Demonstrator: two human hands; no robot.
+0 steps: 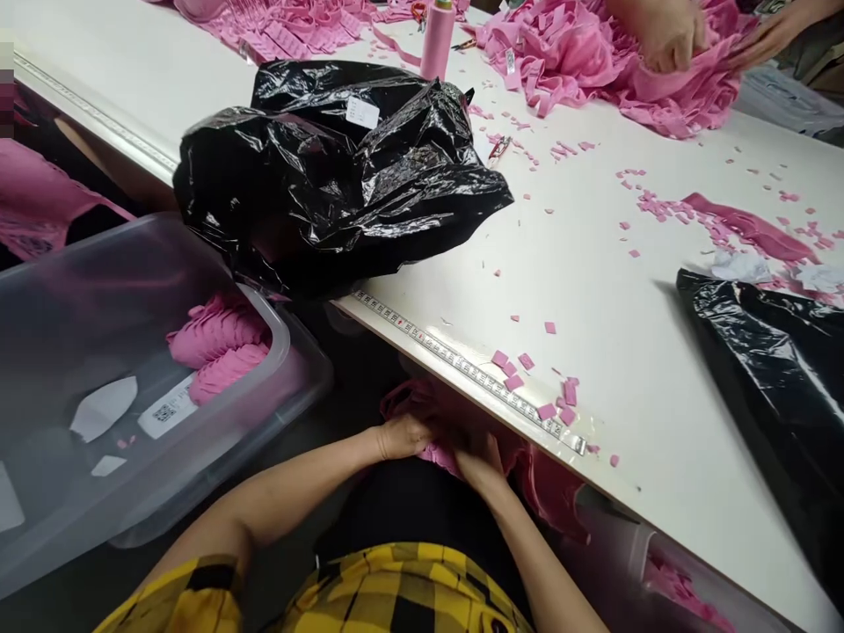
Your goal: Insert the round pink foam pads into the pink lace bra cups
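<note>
Down at my lap, below the table edge, my left hand (403,437) is closed on a piece of pink fabric (440,457). My right hand (483,462) grips the same fabric from the other side, its fingertips lost in shadow. More of the pink cloth hangs under the table to the right. Just beyond my hands, a measuring tape (462,362) runs along the edge of the white table (626,352). Small pink fabric scraps (514,382) lie beside the tape.
A crumpled black plastic bag (330,176) overhangs the table edge. At left, a clear plastic bin (283,343) contains pink ruffled pieces (228,347). Another black bag (778,369) lies at right. A pink thread cone (438,40) stands behind. Another person's hands (665,35) handle a pink pile (573,53).
</note>
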